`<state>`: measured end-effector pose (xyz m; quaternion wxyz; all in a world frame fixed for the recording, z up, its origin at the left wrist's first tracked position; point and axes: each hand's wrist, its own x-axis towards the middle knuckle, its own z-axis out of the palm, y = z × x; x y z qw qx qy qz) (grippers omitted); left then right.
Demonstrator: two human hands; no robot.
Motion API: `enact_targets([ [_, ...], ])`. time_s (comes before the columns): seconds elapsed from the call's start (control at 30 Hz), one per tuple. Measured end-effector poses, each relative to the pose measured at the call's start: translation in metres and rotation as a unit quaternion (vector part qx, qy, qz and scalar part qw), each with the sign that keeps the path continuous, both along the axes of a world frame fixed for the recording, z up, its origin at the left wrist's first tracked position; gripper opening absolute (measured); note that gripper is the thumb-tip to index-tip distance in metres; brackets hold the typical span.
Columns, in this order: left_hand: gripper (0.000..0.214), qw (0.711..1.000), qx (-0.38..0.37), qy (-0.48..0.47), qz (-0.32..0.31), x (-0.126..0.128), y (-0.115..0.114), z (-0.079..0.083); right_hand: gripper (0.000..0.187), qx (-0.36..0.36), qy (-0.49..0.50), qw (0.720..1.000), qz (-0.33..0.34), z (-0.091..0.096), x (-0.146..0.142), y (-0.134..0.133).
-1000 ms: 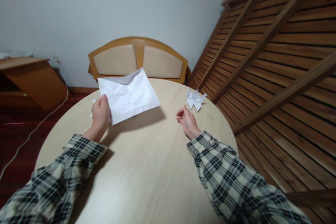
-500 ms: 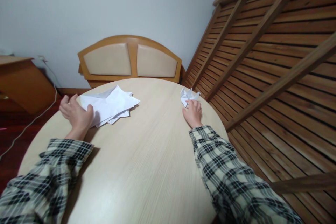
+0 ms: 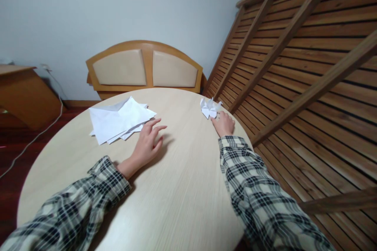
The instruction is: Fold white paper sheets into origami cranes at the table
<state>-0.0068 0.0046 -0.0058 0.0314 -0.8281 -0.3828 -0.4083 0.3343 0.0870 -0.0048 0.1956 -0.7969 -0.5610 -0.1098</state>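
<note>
White folded-paper figures, which look like origami cranes (image 3: 209, 108), stand close together at the far right of the round table. Just in front and to the right of them is my right hand (image 3: 224, 124), fingers loosely bent and thumb near the paper; whether it touches cannot be made out. My left hand (image 3: 147, 145) hovers over the tabletop, fingers spread and holding nothing. Beyond it, at the far left, lies a loose stack of white paper sheets (image 3: 114, 121), with corners sticking out at several angles. My left fingertips overlap the stack's right edge in view.
The pale round table (image 3: 176, 188) has its far edge near a wooden headboard with beige padded panels (image 3: 120, 67). A slatted wooden frame (image 3: 297, 74) leans along the right side. A desk (image 3: 23, 96) and a white cable (image 3: 35, 137) are at left.
My left hand has moved right, from the left end of the paper stack to its right side. My right hand has drawn back slightly to the right from the paper cranes, which stay put.
</note>
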Motion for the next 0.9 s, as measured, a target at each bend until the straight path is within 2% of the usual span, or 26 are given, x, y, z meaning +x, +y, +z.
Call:
enact_targets([
  [0.1, 0.036, 1.0, -0.01, 0.008, -0.022, 0.004, -0.004, 0.0, 0.048, 0.028, -0.007, 0.999, 0.027, -0.004, -0.005, 0.005],
  [0.23, 0.036, 1.0, -0.018, -0.004, -0.015, 0.002, -0.002, -0.001, 0.039, 0.021, -0.005, 0.999, 0.045, -0.006, -0.01, 0.013],
  [0.37, 0.034, 1.0, -0.023, -0.013, -0.011, 0.0, 0.0, -0.003, 0.027, -0.021, 0.022, 0.999, 0.027, -0.004, -0.007, 0.015],
  [0.43, 0.033, 1.0, -0.024, -0.012, -0.016, 0.0, 0.0, -0.003, 0.029, -0.022, 0.035, 0.999, 0.009, -0.002, -0.002, 0.014],
  [0.53, 0.032, 0.999, -0.028, -0.006, -0.025, 0.0, 0.0, -0.004, 0.036, 0.02, 0.057, 0.998, -0.015, 0.001, 0.01, 0.011],
  [0.57, 0.033, 0.999, -0.029, -0.006, -0.027, 0.0, 0.001, -0.004, 0.036, 0.076, 0.096, 0.992, -0.02, 0.003, 0.013, 0.01],
  [0.67, 0.033, 0.999, -0.031, -0.008, -0.031, 0.0, 0.002, -0.006, 0.034, 0.239, 0.197, 0.951, 0.02, 0.008, 0.012, 0.007],
  [0.73, 0.033, 0.999, -0.034, -0.013, -0.036, 0.001, 0.003, -0.007, 0.033, 0.311, 0.259, 0.913, 0.054, 0.011, -0.001, 0.004],
  [0.8, 0.031, 0.998, -0.042, -0.021, -0.042, 0.002, 0.003, -0.007, 0.034, 0.328, 0.346, 0.873, 0.107, 0.01, -0.022, -0.001],
  [0.9, 0.025, 0.995, -0.078, -0.044, -0.045, 0.004, 0.002, -0.006, 0.038, 0.27, 0.48, 0.811, 0.196, 0.003, -0.062, -0.015],
])
